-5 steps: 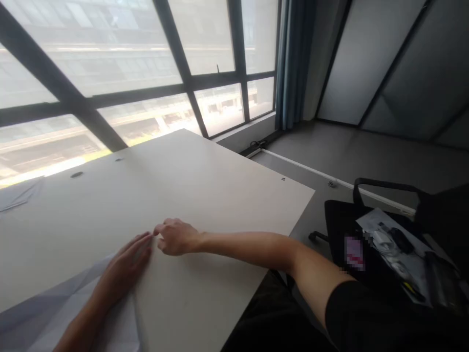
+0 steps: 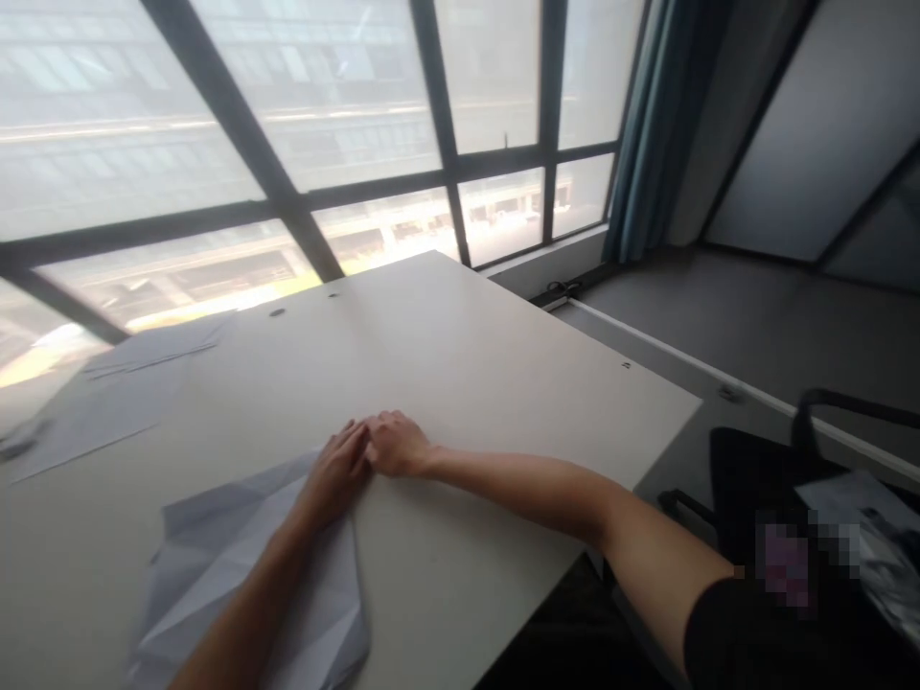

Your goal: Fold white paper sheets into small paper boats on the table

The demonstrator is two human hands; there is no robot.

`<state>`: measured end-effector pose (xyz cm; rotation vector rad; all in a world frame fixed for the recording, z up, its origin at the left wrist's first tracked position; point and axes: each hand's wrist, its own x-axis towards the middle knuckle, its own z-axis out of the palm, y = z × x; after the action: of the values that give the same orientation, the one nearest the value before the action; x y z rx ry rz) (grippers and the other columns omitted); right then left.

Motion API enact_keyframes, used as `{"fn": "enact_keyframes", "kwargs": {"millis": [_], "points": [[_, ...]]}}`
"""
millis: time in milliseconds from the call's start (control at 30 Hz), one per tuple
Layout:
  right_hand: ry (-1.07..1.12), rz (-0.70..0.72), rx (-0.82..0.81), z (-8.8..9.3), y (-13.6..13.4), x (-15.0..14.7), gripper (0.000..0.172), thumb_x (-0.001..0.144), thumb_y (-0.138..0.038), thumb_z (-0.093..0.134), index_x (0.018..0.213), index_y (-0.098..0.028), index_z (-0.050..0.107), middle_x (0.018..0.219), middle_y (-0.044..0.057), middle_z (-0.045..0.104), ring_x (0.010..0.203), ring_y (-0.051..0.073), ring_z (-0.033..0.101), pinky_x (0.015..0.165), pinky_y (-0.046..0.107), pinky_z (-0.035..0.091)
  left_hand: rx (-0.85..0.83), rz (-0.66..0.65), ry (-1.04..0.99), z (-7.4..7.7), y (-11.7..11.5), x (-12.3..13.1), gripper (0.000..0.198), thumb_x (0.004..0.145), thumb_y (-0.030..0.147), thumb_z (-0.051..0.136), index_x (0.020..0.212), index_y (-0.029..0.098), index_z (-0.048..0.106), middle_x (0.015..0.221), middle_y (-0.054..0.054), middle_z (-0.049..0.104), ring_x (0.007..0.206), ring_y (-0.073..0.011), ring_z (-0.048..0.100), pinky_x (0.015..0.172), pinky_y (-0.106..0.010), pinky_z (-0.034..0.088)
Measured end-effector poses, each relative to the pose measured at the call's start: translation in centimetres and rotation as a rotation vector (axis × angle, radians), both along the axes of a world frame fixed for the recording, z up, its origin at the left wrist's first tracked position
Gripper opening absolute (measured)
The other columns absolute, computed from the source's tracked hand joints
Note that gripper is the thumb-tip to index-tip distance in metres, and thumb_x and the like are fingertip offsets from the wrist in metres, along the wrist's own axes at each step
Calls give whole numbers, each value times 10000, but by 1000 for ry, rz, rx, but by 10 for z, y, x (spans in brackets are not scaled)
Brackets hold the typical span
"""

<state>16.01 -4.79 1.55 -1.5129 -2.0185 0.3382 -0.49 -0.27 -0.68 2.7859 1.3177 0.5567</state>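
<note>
A creased white sheet of paper (image 2: 244,537) lies folded on the white table, its far corner hidden under my hands. My left hand (image 2: 341,470) rests flat on that far end, fingers stretched forward and close together. Against its fingertips is my right hand (image 2: 395,443), the fingers curled in and closed at the paper's tip. Whatever those fingers grip is covered by the hands. My left forearm crosses over the paper and hides part of it.
More white sheets (image 2: 162,345) lie at the table's far left, by the window. The white table (image 2: 489,374) ends in a corner at right. Beyond it stands a black chair (image 2: 747,479) holding a clear bag (image 2: 884,546) of items. A blue curtain (image 2: 647,125) hangs beside the window.
The view has swung left, so the scene sits further right and more paper shows. My right hand has closed up against my left fingertips, where a small gap showed before.
</note>
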Motion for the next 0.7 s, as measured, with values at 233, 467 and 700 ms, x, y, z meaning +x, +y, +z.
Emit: {"fn": "enact_keyframes", "kwargs": {"millis": [233,467,700], "points": [[130,-10,-28,1,8,-25,242,885,-194,507,1103,-162,606,1082,97,665,999,208,577,920,336,411,-134,82,-60,-3,2,-16,504,925,205,322,1413,101,394,1490,-149,400,1421,-249,291,1161,-457,244],[293,140,-51,-8,6,-24,262,858,-175,542,1085,-201,670,1010,41,727,870,169,656,848,285,464,21,269,-222,21,-7,-20,433,922,158,345,1320,116,510,1320,-128,582,1249,-222,507,1108,-370,330],[404,168,-63,-13,9,-26,249,853,-213,573,1077,-209,681,975,45,741,846,178,670,812,297,504,185,549,-245,27,-6,-35,313,952,207,376,1151,188,615,1122,-97,692,1077,-252,609,1047,-436,340]]}}
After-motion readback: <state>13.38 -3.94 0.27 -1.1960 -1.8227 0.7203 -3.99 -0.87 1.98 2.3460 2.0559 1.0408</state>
